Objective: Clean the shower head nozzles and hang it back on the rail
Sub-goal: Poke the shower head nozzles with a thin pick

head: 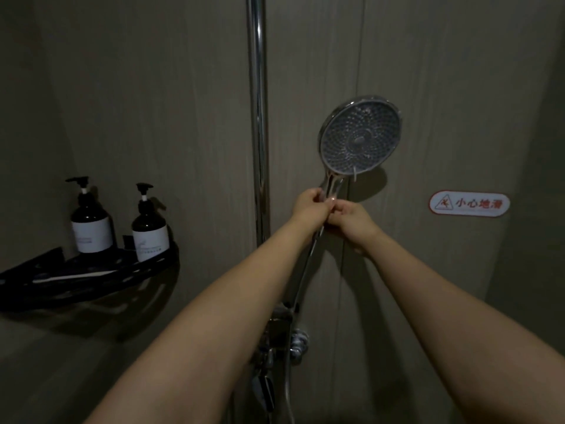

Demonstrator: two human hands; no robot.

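Chrome shower head (360, 135) stands upright at one o'clock of the rail (258, 117), nozzles facing the camera for cleaning; left hand (308, 206) curls round its handle, right hand (351, 223) pinches there too, probably steadying it; hose (301, 276) trails toward six o'clock.

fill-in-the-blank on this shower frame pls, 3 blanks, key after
1. Both hands, left and right, grip the shower head by its ____.
2. The corner shelf carries ____ pump bottles.
3. The shower head is to the ____ of the rail.

Missing words: handle; two; right
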